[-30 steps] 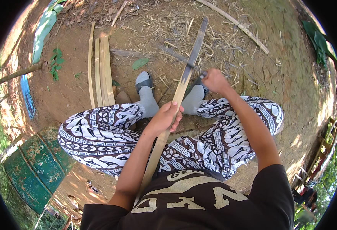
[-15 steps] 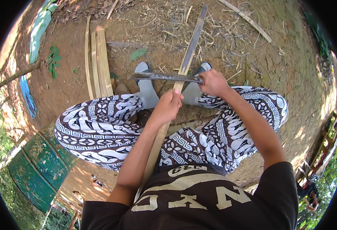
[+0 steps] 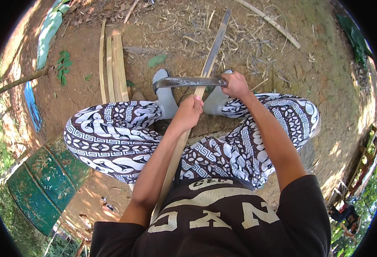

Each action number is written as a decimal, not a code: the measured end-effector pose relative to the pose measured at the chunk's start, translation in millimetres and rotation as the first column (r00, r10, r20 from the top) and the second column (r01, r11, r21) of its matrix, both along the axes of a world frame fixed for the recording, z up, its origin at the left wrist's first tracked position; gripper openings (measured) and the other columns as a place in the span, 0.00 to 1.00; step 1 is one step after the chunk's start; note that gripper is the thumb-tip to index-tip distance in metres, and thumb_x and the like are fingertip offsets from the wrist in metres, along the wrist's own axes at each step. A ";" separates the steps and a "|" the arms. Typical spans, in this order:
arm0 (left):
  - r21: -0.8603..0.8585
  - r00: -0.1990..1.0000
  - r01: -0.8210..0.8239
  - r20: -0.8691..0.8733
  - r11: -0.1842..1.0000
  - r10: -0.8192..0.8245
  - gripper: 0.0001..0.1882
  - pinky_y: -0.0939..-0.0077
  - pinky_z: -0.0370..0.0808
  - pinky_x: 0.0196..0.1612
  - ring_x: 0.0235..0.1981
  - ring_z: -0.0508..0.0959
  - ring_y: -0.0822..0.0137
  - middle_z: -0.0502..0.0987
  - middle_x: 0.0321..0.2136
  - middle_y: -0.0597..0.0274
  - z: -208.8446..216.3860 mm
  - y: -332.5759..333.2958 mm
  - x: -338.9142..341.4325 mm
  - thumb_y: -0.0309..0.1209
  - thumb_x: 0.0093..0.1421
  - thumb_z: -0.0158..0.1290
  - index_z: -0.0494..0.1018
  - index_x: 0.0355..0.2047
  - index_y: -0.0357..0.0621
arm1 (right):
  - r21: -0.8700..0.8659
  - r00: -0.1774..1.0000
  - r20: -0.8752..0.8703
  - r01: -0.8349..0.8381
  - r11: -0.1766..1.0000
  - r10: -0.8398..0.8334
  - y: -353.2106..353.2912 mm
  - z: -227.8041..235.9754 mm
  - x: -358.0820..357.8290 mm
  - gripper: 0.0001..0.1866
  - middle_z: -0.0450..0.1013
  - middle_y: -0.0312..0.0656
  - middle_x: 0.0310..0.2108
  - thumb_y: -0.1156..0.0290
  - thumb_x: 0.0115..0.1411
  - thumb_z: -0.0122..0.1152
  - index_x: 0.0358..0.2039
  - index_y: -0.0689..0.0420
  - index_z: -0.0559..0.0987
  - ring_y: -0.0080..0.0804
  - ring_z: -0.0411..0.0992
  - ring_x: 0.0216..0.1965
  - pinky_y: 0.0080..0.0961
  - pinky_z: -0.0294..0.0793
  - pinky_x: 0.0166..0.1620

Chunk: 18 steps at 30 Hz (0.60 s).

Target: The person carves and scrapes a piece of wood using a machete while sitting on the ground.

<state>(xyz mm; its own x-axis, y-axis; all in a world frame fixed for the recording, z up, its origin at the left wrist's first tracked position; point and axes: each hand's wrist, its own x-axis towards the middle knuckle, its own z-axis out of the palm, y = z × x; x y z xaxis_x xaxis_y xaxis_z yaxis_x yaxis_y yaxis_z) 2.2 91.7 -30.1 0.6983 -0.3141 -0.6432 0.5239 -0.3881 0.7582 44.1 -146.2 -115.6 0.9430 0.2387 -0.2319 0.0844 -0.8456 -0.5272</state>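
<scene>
A long bamboo strip (image 3: 213, 50) runs from beside my torso out past my feet, dark on part of its far stretch and pale nearer my hand. Wrapped round it just below the blade is my left hand (image 3: 189, 112), thumb on top. My right hand (image 3: 236, 85) is closed on the handle of a machete (image 3: 180, 82), most of that handle hidden by the fingers. Its dark, slightly curved blade lies crosswise over the strip, apparently touching it, and its tip points left above my left foot (image 3: 166, 100).
Several pale bamboo strips (image 3: 118, 68) lie on the ground at the left. Thin shavings (image 3: 197, 38) litter the dirt ahead, near a longer stick (image 3: 270, 19). A green drum (image 3: 47, 188) is at lower left, and blue plastic strands (image 3: 32, 107) lie at far left.
The machete has shifted slightly, its blade turned and its tip a little further right. My right hand has moved slightly away from me. Both grips stay the same.
</scene>
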 end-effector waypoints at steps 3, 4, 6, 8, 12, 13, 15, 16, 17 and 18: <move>0.009 1.000 0.006 -0.022 1.000 -0.006 0.23 0.68 0.71 0.28 0.21 0.71 0.67 0.71 0.22 0.60 -3.4 1.6 2.3 0.42 0.75 0.34 0.68 0.33 0.35 | 0.005 0.999 0.016 0.036 0.999 -0.036 -1.3 -0.7 4.2 0.11 0.78 0.50 0.26 0.67 0.43 0.62 0.29 0.55 0.81 0.55 0.76 0.33 0.49 0.77 0.40; 0.008 0.999 0.006 -0.035 1.000 -0.005 0.23 0.69 0.70 0.25 0.19 0.70 0.68 0.71 0.22 0.60 -0.3 0.4 4.3 0.42 0.75 0.34 0.68 0.33 0.35 | 0.009 0.998 0.015 0.054 0.999 -0.054 -3.3 -2.2 3.6 0.11 0.78 0.50 0.26 0.67 0.43 0.62 0.29 0.55 0.81 0.55 0.76 0.33 0.49 0.77 0.40; 0.008 0.998 0.005 -0.059 1.000 -0.004 0.24 0.71 0.68 0.20 0.17 0.69 0.69 0.71 0.22 0.61 7.5 -2.5 7.2 0.43 0.75 0.33 0.68 0.33 0.36 | -0.003 0.998 0.021 0.059 0.998 -0.059 -1.7 -5.7 2.5 0.12 0.78 0.50 0.26 0.66 0.42 0.62 0.30 0.54 0.81 0.55 0.76 0.33 0.49 0.77 0.41; -0.006 0.999 -0.010 -0.044 1.000 0.010 0.22 0.75 0.63 0.16 0.14 0.63 0.74 0.65 0.21 0.66 5.2 -1.1 6.5 0.44 0.75 0.33 0.66 0.36 0.38 | -0.019 0.999 -0.028 0.036 0.999 -0.036 -2.0 -5.2 6.0 0.15 0.79 0.53 0.30 0.65 0.44 0.62 0.35 0.53 0.84 0.55 0.77 0.37 0.48 0.78 0.44; -0.154 0.966 -0.098 -0.253 0.983 0.057 0.21 0.78 0.60 0.14 0.12 0.59 0.77 0.62 0.19 0.70 35.9 -6.5 7.0 0.45 0.75 0.33 0.65 0.38 0.40 | -0.113 0.794 -0.125 0.584 0.804 -0.594 -47.4 -14.9 20.3 0.17 0.79 0.59 0.36 0.61 0.52 0.59 0.37 0.58 0.84 0.58 0.77 0.43 0.48 0.76 0.50; -0.184 0.960 -0.095 -0.279 0.978 0.041 0.20 0.79 0.60 0.14 0.13 0.59 0.77 0.61 0.20 0.71 46.8 0.8 -2.7 0.45 0.76 0.33 0.65 0.38 0.40 | -0.102 0.640 -0.120 0.752 0.651 -0.759 -60.1 -9.5 29.7 0.18 0.78 0.60 0.38 0.59 0.55 0.57 0.37 0.60 0.84 0.59 0.77 0.44 0.48 0.75 0.51; -0.276 0.960 -0.072 -0.280 0.959 -0.008 0.20 0.80 0.59 0.14 0.13 0.58 0.78 0.61 0.20 0.72 67.9 -3.0 3.3 0.45 0.76 0.33 0.65 0.39 0.40 | -0.193 0.730 0.003 0.671 0.716 -0.683 -116.9 -28.7 36.8 0.19 0.78 0.62 0.38 0.59 0.57 0.54 0.35 0.63 0.83 0.61 0.77 0.44 0.50 0.75 0.51; -0.262 0.972 -0.106 -0.232 0.959 0.044 0.20 0.81 0.59 0.14 0.13 0.58 0.79 0.61 0.20 0.72 80.9 3.3 0.2 0.45 0.76 0.33 0.65 0.40 0.40 | -0.156 0.725 0.000 0.681 0.716 -0.689 -105.5 -17.7 33.3 0.19 0.78 0.62 0.37 0.59 0.57 0.55 0.34 0.64 0.83 0.61 0.77 0.44 0.50 0.75 0.51; -0.260 0.982 -0.134 -0.163 0.956 0.093 0.20 0.82 0.59 0.15 0.14 0.58 0.79 0.61 0.20 0.72 103.1 8.3 9.5 0.44 0.76 0.34 0.65 0.40 0.40 | -0.111 0.718 0.018 0.693 0.712 -0.696 -96.4 10.7 45.7 0.19 0.78 0.63 0.37 0.59 0.57 0.55 0.34 0.64 0.83 0.61 0.77 0.44 0.51 0.75 0.50; -0.268 0.985 -0.162 -0.094 0.950 0.142 0.20 0.83 0.59 0.15 0.14 0.58 0.80 0.62 0.20 0.72 126.2 11.5 16.4 0.44 0.76 0.34 0.65 0.41 0.40 | -0.071 0.711 0.042 0.703 0.708 -0.702 -88.5 45.9 56.8 0.20 0.78 0.63 0.36 0.59 0.57 0.55 0.33 0.65 0.83 0.61 0.77 0.44 0.52 0.74 0.50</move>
